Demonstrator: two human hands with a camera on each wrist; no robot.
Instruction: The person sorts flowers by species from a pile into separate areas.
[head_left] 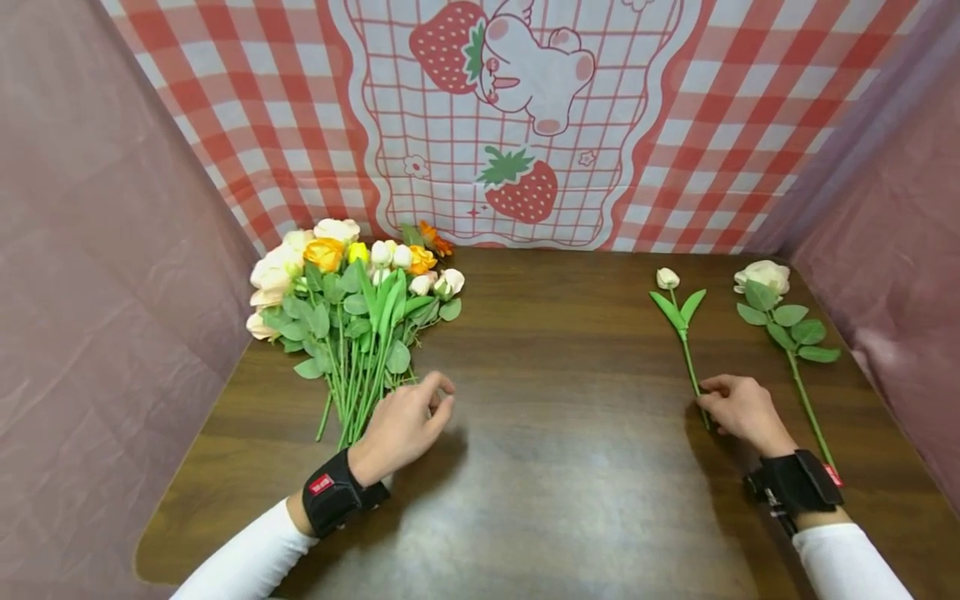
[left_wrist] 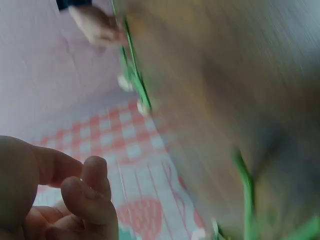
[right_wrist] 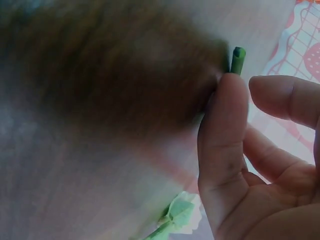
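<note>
My right hand (head_left: 738, 408) is at the lower stem of a white tulip (head_left: 667, 279) with two long green leaves. Its thumb and fingers come together around the stem, and in the right wrist view the cut stem end (right_wrist: 238, 60) sticks out past the thumb (right_wrist: 225, 130). My left hand (head_left: 405, 421), fingers loosely bent and holding nothing, hovers at the lower right of a big bunch of flowers (head_left: 360, 292). The bunch mixes cream and orange roses with white and yellow tulips, their green stems (head_left: 352, 383) partly hidden by that hand.
A white rose (head_left: 763, 279) with a leafy stem lies to the right of the tulip, near the table's right edge. Behind the brown wooden table (head_left: 555, 400) hangs a red-and-white checked cloth (head_left: 285, 108) with strawberries. Pinkish curtains (head_left: 97, 275) close off both sides.
</note>
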